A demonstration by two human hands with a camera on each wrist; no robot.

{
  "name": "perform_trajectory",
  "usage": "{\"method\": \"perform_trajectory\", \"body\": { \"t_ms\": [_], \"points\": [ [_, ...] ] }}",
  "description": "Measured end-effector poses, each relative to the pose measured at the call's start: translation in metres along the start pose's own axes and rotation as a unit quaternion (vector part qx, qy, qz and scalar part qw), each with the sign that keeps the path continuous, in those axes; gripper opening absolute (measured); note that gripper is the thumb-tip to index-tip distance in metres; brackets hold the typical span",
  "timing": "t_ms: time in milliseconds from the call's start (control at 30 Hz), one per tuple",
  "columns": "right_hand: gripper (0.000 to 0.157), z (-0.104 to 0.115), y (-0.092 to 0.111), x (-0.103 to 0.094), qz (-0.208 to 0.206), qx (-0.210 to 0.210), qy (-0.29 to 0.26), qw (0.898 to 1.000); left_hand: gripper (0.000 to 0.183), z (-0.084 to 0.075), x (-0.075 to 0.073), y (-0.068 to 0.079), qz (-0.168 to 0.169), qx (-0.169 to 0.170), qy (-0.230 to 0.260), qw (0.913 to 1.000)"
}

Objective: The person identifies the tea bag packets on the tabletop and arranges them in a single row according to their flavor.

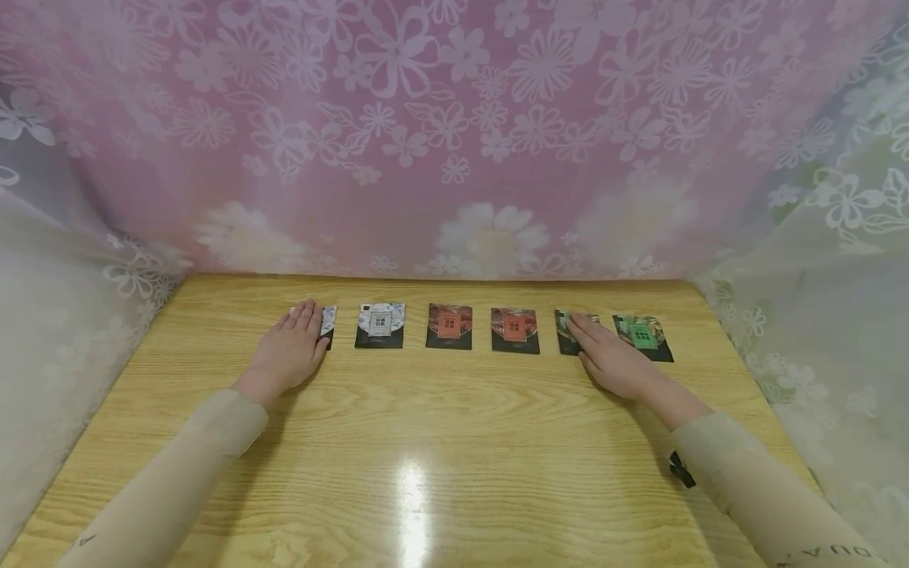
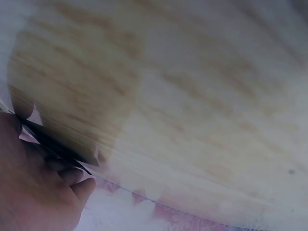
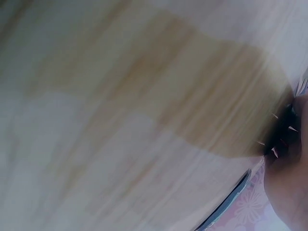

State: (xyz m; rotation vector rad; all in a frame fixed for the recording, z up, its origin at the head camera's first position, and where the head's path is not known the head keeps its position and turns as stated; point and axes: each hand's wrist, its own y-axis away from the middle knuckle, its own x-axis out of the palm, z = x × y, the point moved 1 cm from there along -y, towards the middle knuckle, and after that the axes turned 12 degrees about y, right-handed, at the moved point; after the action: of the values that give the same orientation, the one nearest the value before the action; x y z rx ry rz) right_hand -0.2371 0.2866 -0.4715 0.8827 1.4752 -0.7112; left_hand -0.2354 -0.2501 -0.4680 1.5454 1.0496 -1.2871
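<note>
Flat packets lie in one row across the table. My left hand rests with straight fingers on the leftmost white-and-black packet, covering most of it. Beside that lies another white packet, then a red one and a second red one. On the right, the fingers of my right hand lie extended over a green-and-black packet. The rightmost green packet is partly behind this hand. Both wrist views show a packet's dark edge at the fingers.
The wood-grain table ends at a pink flowered curtain behind the row. Pale flowered cloth hangs at both sides. A small black object shows by the right sleeve.
</note>
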Motion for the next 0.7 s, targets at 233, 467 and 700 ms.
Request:
{"method": "perform_trajectory", "body": {
  "t_ms": [233, 467, 700],
  "points": [
    [0.06, -0.0031, 0.0009, 0.0014, -0.011, -0.001, 0.007, 1.0, 0.064, -0.0024, -0.0013, 0.0001, 0.006, -0.002, 0.005, 1.0],
    [0.062, -0.002, 0.0012, -0.0001, 0.0, -0.003, 0.012, 1.0, 0.063, -0.0031, -0.0017, 0.0011, 0.001, 0.003, 0.004, 1.0],
    [0.062, -0.001, 0.0029, 0.0001, -0.004, -0.003, 0.017, 1.0, 0.064, -0.0007, 0.0021, 0.0011, -0.012, 0.008, 0.009, 0.9999]
  ]
}}
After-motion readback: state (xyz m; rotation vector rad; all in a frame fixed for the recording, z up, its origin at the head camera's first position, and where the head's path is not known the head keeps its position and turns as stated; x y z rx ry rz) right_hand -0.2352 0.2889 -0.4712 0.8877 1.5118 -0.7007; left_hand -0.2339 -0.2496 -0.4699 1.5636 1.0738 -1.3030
